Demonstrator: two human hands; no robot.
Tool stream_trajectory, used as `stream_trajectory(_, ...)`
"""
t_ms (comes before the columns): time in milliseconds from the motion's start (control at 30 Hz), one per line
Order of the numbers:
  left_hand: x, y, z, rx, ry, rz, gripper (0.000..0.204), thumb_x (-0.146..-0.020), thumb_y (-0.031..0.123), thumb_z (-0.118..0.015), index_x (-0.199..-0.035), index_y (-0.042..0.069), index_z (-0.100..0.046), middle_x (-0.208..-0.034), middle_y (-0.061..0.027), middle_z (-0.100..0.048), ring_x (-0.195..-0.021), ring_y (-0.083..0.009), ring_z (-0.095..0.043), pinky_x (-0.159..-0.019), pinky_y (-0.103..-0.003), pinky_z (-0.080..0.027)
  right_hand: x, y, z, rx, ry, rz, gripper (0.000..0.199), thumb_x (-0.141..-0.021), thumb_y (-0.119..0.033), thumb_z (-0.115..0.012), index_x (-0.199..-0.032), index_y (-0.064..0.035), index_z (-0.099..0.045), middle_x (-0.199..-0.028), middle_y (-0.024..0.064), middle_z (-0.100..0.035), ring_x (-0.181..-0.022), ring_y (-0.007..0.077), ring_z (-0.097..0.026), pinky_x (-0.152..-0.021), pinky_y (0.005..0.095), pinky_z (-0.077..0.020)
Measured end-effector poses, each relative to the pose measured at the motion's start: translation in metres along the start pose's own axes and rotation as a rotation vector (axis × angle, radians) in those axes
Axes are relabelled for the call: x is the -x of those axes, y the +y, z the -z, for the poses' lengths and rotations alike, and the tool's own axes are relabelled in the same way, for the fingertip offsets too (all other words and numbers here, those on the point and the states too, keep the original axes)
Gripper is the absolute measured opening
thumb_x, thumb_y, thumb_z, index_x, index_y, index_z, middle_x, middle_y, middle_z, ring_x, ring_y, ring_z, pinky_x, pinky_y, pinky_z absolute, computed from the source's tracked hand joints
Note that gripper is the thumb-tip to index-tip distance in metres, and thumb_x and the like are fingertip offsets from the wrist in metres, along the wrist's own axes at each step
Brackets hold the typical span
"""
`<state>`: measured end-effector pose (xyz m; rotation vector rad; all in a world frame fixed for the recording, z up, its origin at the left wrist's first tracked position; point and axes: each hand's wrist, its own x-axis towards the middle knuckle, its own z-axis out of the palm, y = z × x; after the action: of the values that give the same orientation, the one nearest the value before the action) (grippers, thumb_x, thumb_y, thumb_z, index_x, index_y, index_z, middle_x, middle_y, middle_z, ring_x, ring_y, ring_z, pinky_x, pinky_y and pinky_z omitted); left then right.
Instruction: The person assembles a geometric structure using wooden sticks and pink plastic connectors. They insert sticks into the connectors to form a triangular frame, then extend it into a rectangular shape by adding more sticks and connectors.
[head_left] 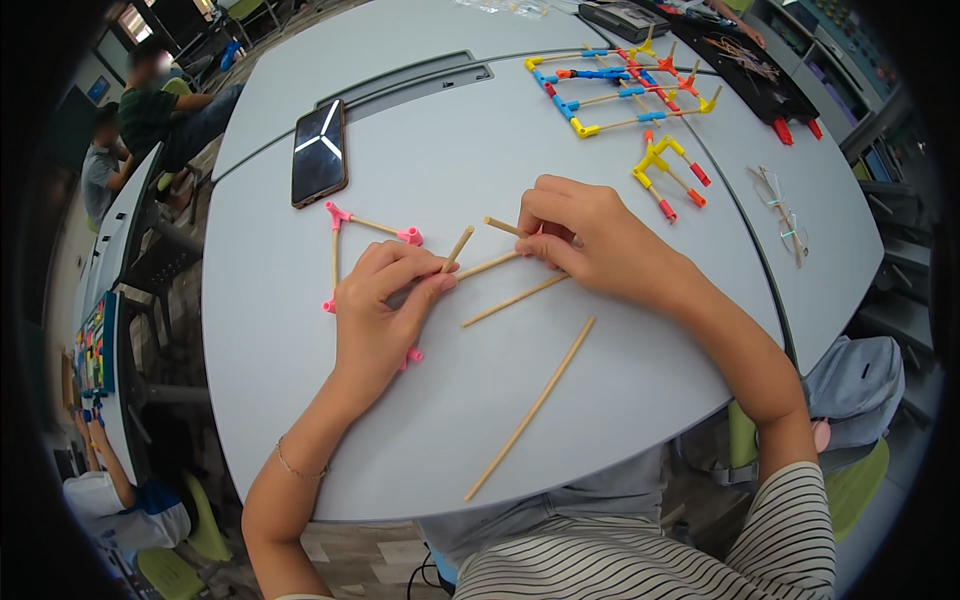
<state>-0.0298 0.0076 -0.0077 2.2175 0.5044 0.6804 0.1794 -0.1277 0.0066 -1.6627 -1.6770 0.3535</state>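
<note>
A thin wooden stick [487,266] spans the gap between my two hands. My left hand [385,300] pinches its left end, where a short stick [459,247] pokes up past the fingertips. At the other end my right hand [585,235] is closed on the joint, with another stick [503,226] jutting out leftward. A trace of pink shows under the right fingers; the joints themselves are mostly hidden. One more stick [512,301] reaches out from beneath the right hand. Behind my left hand lies a partial frame of sticks with pink connectors [338,215], partly covered by that hand.
A loose stick [530,410] lies near the front edge. Farther back are a phone [319,155], a multicoloured stick frame [620,92] and a smaller yellow-and-red piece [660,165]. Glasses [780,212] and a black tray [745,65] sit at the right. Other people sit at left.
</note>
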Motion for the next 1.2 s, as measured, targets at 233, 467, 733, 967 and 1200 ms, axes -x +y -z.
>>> stream_trajectory(233, 0.002, -0.002, 0.0, 0.016, 0.005, 0.007, 0.009, -0.086, 0.003, -0.071, -0.094, 0.002, -0.076, -0.089, -0.0052, -0.067, -0.087, -0.0139, -0.061, -0.081, -0.028, -0.051, -0.001, 0.001, 0.007, 0.038, -0.062, -0.043, 0.015, -0.085, -0.011, -0.072, -0.093, -0.0014, -0.066, -0.089, 0.0101, -0.061, -0.077, 0.0229, -0.063, -0.069, 0.0324, -0.0508)
stream_trajectory(467, 0.002, -0.002, 0.002, 0.019, 0.004, 0.052, 0.009, -0.084, 0.003, -0.074, -0.093, 0.002, -0.077, -0.086, -0.0044, -0.066, -0.084, -0.0129, -0.062, -0.079, -0.028, -0.051, 0.001, 0.015, 0.001, -0.027, -0.041, 0.003, 0.012, -0.079, -0.004, -0.076, -0.086, -0.0001, -0.067, -0.088, 0.007, -0.062, -0.075, 0.0188, -0.064, -0.068, 0.0298, -0.0515)
stream_trajectory(733, 0.001, -0.005, 0.001, -0.022, 0.016, 0.019, 0.009, -0.082, 0.001, -0.074, -0.091, 0.002, -0.077, -0.086, -0.0048, -0.065, -0.078, -0.0134, -0.062, -0.076, -0.028, -0.052, 0.002, 0.011, -0.003, -0.028, -0.005, 0.015, 0.01, -0.081, -0.003, -0.073, -0.086, 0.0023, -0.067, -0.087, 0.0098, -0.062, -0.074, 0.0223, -0.065, -0.067, 0.0316, -0.0529)
stream_trajectory(967, 0.0, 0.0, 0.007, -0.117, 0.057, -0.136, 0.009, -0.086, 0.004, -0.072, -0.094, 0.001, -0.074, -0.093, -0.0067, -0.066, -0.093, -0.0189, -0.059, -0.084, -0.03, -0.049, 0.002, 0.012, 0.003, -0.025, -0.044, 0.023, 0.011, -0.083, -0.005, -0.072, -0.088, 0.0025, -0.067, -0.09, 0.0102, -0.062, -0.077, 0.0224, -0.065, -0.069, 0.032, -0.0518)
stream_trajectory(1200, -0.011, -0.017, 0.022, -0.457, 0.194, -0.229, 0.022, -0.092, 0.015, -0.067, -0.111, 0.004, -0.069, -0.113, -0.0095, -0.064, -0.113, -0.027, -0.055, -0.099, -0.038, -0.043, 0.0, 0.016, 0.007, 0.055, -0.03, 0.011, 0.013, -0.084, -0.009, -0.074, -0.088, -0.0001, -0.066, -0.092, 0.0058, -0.062, -0.072, 0.014, -0.059, -0.064, 0.0266, -0.0482)
